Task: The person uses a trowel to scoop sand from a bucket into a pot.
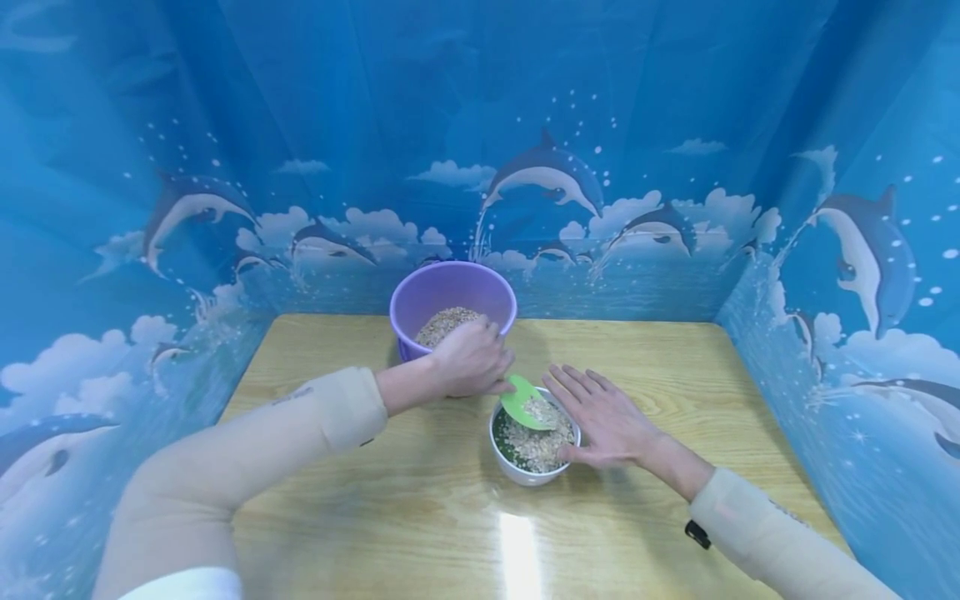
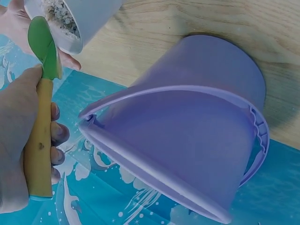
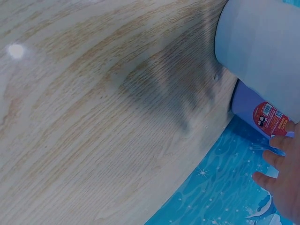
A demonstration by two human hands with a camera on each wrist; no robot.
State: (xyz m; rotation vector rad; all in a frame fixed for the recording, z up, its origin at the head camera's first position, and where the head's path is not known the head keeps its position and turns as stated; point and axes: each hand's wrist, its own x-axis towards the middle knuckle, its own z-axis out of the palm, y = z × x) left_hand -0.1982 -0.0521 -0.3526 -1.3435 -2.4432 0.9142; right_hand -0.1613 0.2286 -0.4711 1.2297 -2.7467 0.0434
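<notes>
My left hand (image 1: 472,360) grips the yellow handle (image 2: 38,140) of a toy shovel. Its green blade (image 1: 519,402) carries some pale grit and tilts over a white bowl (image 1: 528,477) with a dark green inside. Coarse, gravel-like grit (image 1: 528,454) lies in that bowl. On the bowl's right side is my right hand (image 1: 611,423), fingers straight and spread, thumb at the rim. Behind and left of the bowl stands a purple bucket (image 1: 452,282), holding more grit (image 1: 444,321). Its raised handle (image 2: 183,88) shows in the left wrist view.
All of this stands on a wood-grain table (image 1: 360,517). Blue dolphin-print curtains (image 1: 360,150) hang along the back and both sides. A red label (image 3: 269,119) is on the bucket's wall in the right wrist view.
</notes>
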